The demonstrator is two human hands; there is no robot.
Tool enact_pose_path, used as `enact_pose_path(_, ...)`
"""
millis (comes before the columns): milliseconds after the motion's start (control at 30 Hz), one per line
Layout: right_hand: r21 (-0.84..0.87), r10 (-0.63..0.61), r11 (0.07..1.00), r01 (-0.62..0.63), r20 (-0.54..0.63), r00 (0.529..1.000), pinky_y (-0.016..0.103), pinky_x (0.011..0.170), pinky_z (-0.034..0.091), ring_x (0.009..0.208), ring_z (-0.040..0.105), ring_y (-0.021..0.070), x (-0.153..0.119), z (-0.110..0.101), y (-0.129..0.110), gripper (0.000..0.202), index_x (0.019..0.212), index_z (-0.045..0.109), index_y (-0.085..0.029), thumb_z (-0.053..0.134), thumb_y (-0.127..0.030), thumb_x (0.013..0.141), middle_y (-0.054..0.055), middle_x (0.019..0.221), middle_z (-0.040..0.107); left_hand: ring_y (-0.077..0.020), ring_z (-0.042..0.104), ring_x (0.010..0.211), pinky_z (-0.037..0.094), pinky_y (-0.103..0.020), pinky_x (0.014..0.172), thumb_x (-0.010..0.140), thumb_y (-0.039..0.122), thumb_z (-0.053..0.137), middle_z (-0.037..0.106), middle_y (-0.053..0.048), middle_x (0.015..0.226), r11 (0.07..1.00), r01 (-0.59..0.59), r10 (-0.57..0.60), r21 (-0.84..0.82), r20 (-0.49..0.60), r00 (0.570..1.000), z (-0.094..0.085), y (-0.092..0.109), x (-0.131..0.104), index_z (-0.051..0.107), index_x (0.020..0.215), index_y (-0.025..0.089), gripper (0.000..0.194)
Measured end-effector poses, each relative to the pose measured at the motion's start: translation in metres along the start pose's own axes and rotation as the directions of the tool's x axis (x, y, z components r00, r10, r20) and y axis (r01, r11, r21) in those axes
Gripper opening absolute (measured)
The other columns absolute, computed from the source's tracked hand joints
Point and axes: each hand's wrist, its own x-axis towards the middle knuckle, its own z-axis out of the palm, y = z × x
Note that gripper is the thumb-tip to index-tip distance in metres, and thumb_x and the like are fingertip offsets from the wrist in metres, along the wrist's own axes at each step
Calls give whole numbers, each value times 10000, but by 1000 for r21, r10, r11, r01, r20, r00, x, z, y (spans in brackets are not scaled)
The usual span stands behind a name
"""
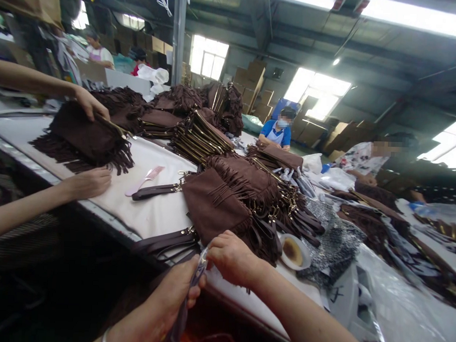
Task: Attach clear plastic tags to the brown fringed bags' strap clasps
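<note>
Gripping: your left hand is wrapped round a dark strap, its glinting end upward, in front of the table edge.
Right hand: your right hand has its fingers curled at that end; you cannot tell from here whether they pinch it or only touch.
Writing: one dark mark on something white at lower right, not clear enough for you to read; no brand is legible on the bags.
Nearest bag: one brown fringed bag lies just beyond your hands on the white table.
Pile: more brown bags are stacked behind it, too overlapped for you to count.
Comb: one, pink, lying left of the nearest bag.
Bowl: one, white, brown inside, right of your right hand.
Co-worker, your left: two hands, one holding one fringed bag, the other just below it.
</note>
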Motion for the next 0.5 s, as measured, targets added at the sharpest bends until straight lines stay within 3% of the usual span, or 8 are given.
enact_pose_path(100,-30,-25,999,28,103,994,308,672,324,730,550,161,8,-7,1,77,791,622,-186,613,-238,847,23,802,637,-61,312,424,209,-188,398,791,636,484,505,26,610,980,-59,54,188,30,998,0,-2,1,550,799,173,468)
enact_pose_path(233,-11,-75,997,77,132,988,300,649,323,740,567,160,17,-12,2,75,889,621,-185,627,-242,843,10,789,630,-79,306,412,197,-215,396,809,678,397,443,37,557,892,-131,131,432,30,991,-3,-7,5,515,716,182,519)
enact_pose_path(400,11,-173,985,173,133,976,303,664,311,766,546,151,18,-4,6,25,853,643,-214,620,-224,856,0,794,609,-140,416,483,296,-263,461,861,597,355,458,23,542,749,-305,308,588,99,946,-7,-5,5,516,708,194,460)
enact_pose_path(500,-19,-173,984,176,96,980,312,668,300,770,521,159,12,2,5,44,818,623,-200,622,-227,852,2,790,604,-133,399,484,292,-265,465,874,575,355,451,27,552,727,-340,329,596,133,935,-8,-4,1,503,702,198,440)
